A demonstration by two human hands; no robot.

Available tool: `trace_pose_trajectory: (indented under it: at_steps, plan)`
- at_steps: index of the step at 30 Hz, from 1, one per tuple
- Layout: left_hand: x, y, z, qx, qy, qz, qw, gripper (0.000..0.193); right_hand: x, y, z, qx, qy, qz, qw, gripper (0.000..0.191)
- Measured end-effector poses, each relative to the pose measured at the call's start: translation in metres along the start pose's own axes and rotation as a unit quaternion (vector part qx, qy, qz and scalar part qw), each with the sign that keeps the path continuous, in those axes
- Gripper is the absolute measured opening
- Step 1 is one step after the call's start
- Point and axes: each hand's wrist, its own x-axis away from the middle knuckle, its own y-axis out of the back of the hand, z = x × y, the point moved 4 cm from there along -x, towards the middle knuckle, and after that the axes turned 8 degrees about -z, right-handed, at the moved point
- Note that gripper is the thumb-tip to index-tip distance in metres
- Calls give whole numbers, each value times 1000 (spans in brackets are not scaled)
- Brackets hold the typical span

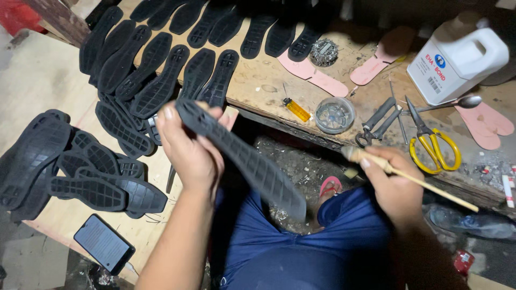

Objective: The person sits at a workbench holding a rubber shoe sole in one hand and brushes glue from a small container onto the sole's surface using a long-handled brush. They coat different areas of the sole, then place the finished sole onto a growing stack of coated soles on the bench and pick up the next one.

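Holding a black rubber shoe sole (242,158) over the lap, the left hand (188,147) has its grip closed round the sole's end; the right hand (389,182) pinches a wooden-handled brush (403,174). Dozens of soles (156,80) lie spread along the tabletop (269,88); which are brushed is unclear.

- The left hand (188,153) grips a black rubber shoe sole (242,158) at its upper end, tread side up, slanting down over the lap.
- The right hand (395,185) holds a thin wooden brush stick (408,177), its tip just beside the sole.
- More black soles (156,80) lie in rows on the wooden counter (263,80).
- Yellow-handled scissors (430,142), pliers (379,121), a yellow lighter (296,110), pink insoles (314,75) and a white jug (457,62) sit nearby.
- A dark phone (104,244) lies at lower left.
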Motion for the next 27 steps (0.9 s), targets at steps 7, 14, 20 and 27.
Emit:
trace_pose_trajectory:
  at_steps: [7, 14, 20, 27]
  plan:
    - [111, 84, 77, 62, 422, -39, 904, 59, -93, -52, -2, 169, 212, 83, 959, 22]
    - [148, 102, 45, 128, 503, 211, 828, 75, -110, -79, -13, 200, 219, 112, 948, 20]
    - [138, 82, 38, 225, 513, 150, 815, 87, -105, -66, -17, 181, 205, 25, 961, 21]
    - [135, 34, 25, 196, 498, 258, 804, 106, -44, -50, 27, -170, -167, 56, 970, 21]
